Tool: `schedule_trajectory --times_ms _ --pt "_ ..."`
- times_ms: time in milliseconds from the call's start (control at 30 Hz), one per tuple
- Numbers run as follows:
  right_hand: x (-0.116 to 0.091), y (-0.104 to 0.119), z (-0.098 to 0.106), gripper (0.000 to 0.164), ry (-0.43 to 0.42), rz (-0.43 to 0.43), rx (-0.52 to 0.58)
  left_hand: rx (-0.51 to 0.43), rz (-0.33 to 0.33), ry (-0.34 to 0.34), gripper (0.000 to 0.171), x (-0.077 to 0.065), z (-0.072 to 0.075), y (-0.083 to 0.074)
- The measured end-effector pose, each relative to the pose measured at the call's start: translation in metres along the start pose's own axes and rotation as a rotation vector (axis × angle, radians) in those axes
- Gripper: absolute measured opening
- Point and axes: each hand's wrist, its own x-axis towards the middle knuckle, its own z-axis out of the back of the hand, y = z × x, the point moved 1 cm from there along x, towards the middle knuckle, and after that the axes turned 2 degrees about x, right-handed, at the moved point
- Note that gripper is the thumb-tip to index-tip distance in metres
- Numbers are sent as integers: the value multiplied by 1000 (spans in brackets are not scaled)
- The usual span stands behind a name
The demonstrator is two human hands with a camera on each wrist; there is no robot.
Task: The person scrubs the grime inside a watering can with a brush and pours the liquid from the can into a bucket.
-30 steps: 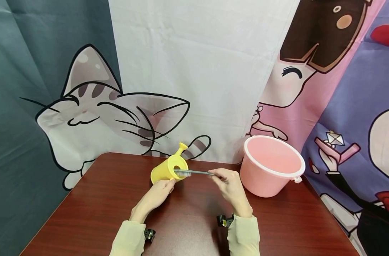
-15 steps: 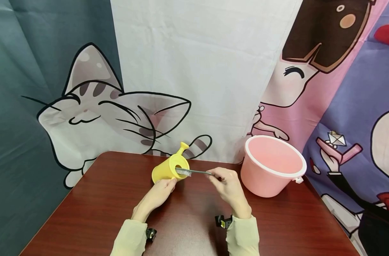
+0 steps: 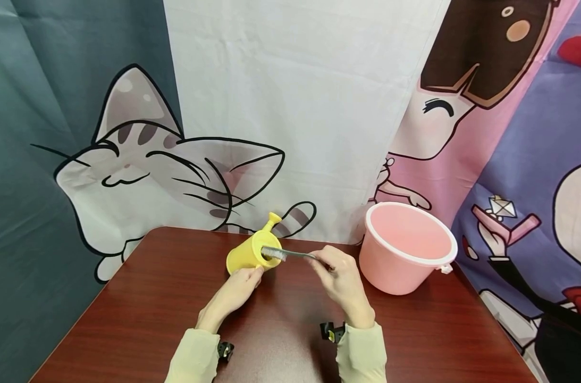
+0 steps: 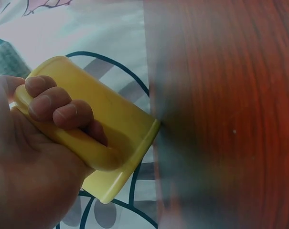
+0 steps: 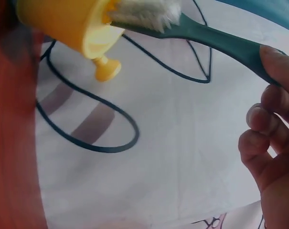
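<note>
My left hand (image 3: 237,292) grips the handle of a yellow watering can (image 3: 244,256). The can is tipped on its side, its top opening facing right and its spout pointing up and back. In the left wrist view, fingers (image 4: 65,107) wrap round the handle of the can (image 4: 120,112). My right hand (image 3: 340,276) pinches the grey-green handle of a brush (image 3: 295,253) with white bristles. The brush head overlaps the can's opening, its tip inside. In the right wrist view the bristles (image 5: 151,12) lie at the rim, with thumb and fingers (image 5: 273,62) on the handle's end.
A pink bucket (image 3: 386,266) with a white rim stands at the right of the dark red wooden table (image 3: 280,330). Behind the table hangs a cloth (image 3: 319,106) printed with cartoon figures.
The brush has shifted slightly at the can's opening, its handle end rising a little and its angle changing. The left hand and the can have stayed almost still.
</note>
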Motion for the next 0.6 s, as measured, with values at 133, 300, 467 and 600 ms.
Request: schedule_trajectory --times_ms 133,300,467,600 --pt "1 0 4 6 -35 2 21 -3 10 -2 51 -1 2 -1" --pt "-1 -6 4 21 -79 -54 56 -34 23 1 50 -1 2 0" --pt "-1 -4 1 18 -145 -130 71 -40 29 2 51 -1 1 0" --pt "4 10 4 18 -192 -233 84 -35 35 6 51 -1 1 -1"
